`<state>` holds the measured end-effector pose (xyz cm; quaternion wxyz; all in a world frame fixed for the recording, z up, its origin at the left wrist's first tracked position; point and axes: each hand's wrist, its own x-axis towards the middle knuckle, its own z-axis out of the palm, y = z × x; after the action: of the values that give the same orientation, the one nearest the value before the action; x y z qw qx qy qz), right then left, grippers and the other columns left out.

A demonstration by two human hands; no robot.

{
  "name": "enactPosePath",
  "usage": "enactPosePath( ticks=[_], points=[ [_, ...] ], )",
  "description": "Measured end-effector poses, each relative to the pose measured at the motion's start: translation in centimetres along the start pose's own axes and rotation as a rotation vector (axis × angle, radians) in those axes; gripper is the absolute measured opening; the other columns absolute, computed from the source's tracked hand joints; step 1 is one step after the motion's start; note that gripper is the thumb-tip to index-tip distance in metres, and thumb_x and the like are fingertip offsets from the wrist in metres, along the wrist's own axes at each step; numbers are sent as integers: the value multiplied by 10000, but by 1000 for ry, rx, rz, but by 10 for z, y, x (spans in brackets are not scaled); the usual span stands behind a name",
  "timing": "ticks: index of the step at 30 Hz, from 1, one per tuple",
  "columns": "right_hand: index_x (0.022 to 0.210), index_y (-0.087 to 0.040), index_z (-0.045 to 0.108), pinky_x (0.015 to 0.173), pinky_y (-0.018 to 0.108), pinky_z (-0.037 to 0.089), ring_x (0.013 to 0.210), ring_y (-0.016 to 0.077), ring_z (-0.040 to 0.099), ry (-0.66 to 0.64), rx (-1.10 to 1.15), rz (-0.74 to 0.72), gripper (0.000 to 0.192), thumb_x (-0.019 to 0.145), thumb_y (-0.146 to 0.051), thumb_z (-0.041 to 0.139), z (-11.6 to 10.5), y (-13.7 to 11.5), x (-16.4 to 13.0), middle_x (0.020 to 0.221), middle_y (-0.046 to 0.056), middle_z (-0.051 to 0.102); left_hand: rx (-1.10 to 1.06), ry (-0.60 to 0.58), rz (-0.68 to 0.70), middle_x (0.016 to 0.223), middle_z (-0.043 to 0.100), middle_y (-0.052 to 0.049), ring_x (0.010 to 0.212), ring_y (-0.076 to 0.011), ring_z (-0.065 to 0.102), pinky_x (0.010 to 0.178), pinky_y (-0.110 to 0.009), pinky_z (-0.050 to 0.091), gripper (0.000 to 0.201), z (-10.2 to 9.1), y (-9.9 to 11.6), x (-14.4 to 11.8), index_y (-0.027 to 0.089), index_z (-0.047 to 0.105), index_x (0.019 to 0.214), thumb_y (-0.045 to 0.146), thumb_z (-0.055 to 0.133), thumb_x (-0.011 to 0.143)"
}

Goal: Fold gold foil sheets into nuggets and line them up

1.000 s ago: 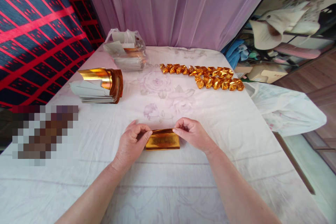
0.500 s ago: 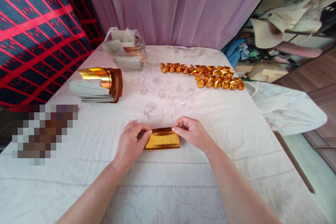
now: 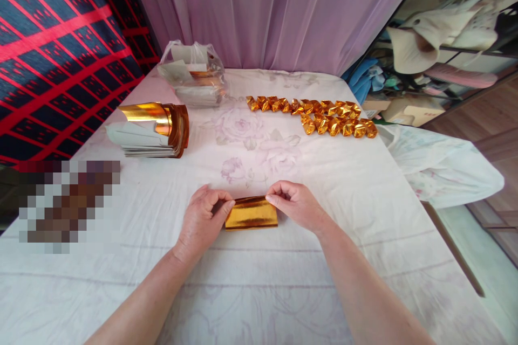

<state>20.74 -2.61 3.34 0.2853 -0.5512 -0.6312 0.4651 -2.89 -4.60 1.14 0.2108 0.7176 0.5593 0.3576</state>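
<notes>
A folded sheet of gold foil paper (image 3: 251, 214) lies on the cloth-covered table in front of me, its shiny side up. My left hand (image 3: 206, 214) pinches its upper left corner between thumb and fingers. At the upper right corner, my right hand (image 3: 294, 204) grips the edge the same way. The fingertips behind the far edge are partly hidden. Beyond the hands, several folded gold foil pieces (image 3: 334, 125) stand in two rows. To the left rests a stack of gold foil sheets (image 3: 178, 132) with pale backs, the top ones curling up.
A clear plastic bag (image 3: 194, 78) with more paper stands at the back left, before a purple curtain (image 3: 251, 16). The floral tablecloth (image 3: 259, 307) covers the table. On the right are a white plastic bag (image 3: 453, 164) and a shelf with hats (image 3: 416, 38). A blurred patch covers the left edge.
Almost nothing differs. Both hands keep their hold on the gold foil paper, which has shifted very slightly.
</notes>
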Motion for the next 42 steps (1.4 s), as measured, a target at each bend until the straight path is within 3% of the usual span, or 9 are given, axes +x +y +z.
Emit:
enactPosePath(
  ticks=[15, 19, 26, 37, 42],
  points=[
    [749, -200, 645, 538, 228, 385, 575, 112, 529, 10, -43, -21, 196, 802, -370, 566, 2, 1, 0, 658, -21, 647, 25, -12, -10, 673, 660, 37, 709, -173, 602, 1073, -472, 402, 159, 0, 1, 1, 250, 637, 763, 346, 558, 863],
    [750, -214, 636, 586, 238, 406, 622, 125, 586, 80, -196, -59, 137, 823, -300, 559, 8, 1, -1, 697, -14, 678, 102, -27, 6, 689, 669, 29, 723, -182, 599, 1054, -462, 407, 156, 2, 0, 1, 251, 647, 776, 316, 548, 878],
    [737, -230, 616, 639, 260, 375, 684, 145, 586, 180, -579, -152, 98, 813, -190, 569, 18, 2, -1, 741, -1, 669, 232, -60, -14, 812, 705, -22, 827, -230, 606, 833, -396, 474, 90, 2, 6, 4, 230, 667, 874, 261, 584, 857],
    [719, -227, 603, 637, 259, 347, 698, 146, 574, 175, -649, -130, 102, 802, -168, 593, 19, 2, -1, 723, -7, 651, 270, -83, 5, 801, 704, -12, 809, -230, 621, 823, -401, 449, 76, 2, 7, 6, 224, 657, 859, 206, 583, 855],
    [713, -232, 594, 625, 260, 346, 689, 144, 570, 176, -646, -141, 111, 795, -158, 578, 19, 3, -1, 715, -11, 640, 281, -84, -18, 907, 705, -31, 883, -242, 617, 858, -416, 448, 93, 3, 6, 6, 237, 666, 906, 226, 592, 852]
  ],
)
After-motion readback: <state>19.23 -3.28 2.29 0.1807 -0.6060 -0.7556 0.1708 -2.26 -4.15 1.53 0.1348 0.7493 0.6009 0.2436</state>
